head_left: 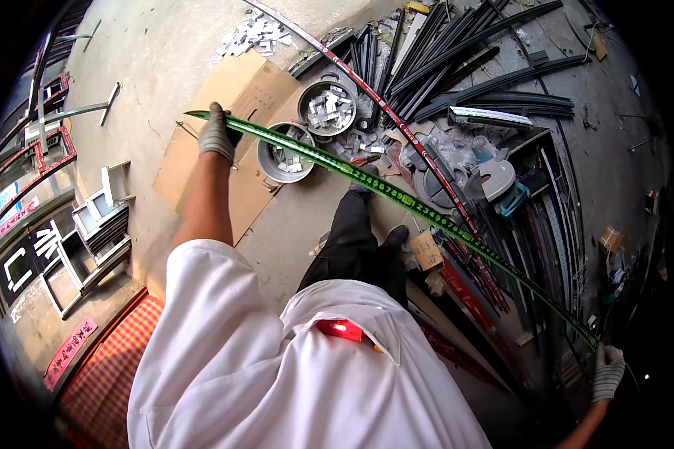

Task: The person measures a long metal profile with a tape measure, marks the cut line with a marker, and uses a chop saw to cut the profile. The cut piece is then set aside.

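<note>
A long, thin bar wrapped in green film with dark printing (401, 198) runs across in front of me, from upper left to lower right. My left hand (217, 135), in a pale striped work glove with dark fingers, is closed around it near its far left end, and a short pointed tip sticks out past the hand. Over at the lower right my right hand (608, 370), gloved alike, is closed on the bar's other end. The fingers there are partly in shadow. Between the hands the bar passes above my legs.
Flattened cardboard (236, 97) lies on the floor. Two metal basins (286, 176) hold small silvery pieces. A red printed bar (374, 93) slants behind the green one. Dark profiles (457, 60) are piled at the back; a machine (494, 179) stands right. Frames (90, 247) lean at left.
</note>
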`<act>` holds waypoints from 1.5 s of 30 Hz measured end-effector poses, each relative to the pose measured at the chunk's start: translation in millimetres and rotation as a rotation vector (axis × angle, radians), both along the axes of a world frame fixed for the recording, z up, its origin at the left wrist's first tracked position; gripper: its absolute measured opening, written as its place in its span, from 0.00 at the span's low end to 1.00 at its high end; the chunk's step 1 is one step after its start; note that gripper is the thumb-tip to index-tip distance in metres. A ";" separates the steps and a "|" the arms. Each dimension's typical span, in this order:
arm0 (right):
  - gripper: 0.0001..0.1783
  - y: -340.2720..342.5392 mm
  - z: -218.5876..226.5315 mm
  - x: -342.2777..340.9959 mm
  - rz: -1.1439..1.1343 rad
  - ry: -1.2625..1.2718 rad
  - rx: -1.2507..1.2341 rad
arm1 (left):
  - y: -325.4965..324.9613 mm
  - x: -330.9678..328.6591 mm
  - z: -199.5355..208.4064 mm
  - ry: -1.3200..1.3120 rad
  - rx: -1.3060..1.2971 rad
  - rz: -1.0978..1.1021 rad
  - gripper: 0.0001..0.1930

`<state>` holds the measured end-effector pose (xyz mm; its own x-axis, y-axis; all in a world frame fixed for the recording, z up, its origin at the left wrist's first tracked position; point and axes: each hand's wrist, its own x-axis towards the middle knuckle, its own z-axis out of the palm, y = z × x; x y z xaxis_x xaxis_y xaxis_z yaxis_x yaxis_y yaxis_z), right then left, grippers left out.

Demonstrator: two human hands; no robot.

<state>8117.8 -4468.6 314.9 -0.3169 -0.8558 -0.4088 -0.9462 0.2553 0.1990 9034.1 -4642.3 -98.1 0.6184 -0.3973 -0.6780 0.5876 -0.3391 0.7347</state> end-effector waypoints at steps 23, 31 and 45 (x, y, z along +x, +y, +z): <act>0.14 169.0 -112.7 -70.4 -0.239 -0.079 0.162 | -19.4 -179.3 -124.4 0.085 0.190 -0.411 0.28; 0.17 194.3 -168.0 -71.3 -0.224 0.008 0.417 | 131.3 -375.8 -225.9 0.343 0.247 -0.492 0.22; 0.24 211.3 -281.2 -33.9 -0.193 -0.098 0.484 | 264.6 -392.3 -204.0 0.241 0.560 -0.946 0.31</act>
<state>8083.9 -4257.3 33.7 -0.3906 -0.4922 -0.7779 -0.9111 0.3274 0.2504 8641.8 -4377.7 -302.1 0.0591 -0.2393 -0.9692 0.0252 -0.9702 0.2411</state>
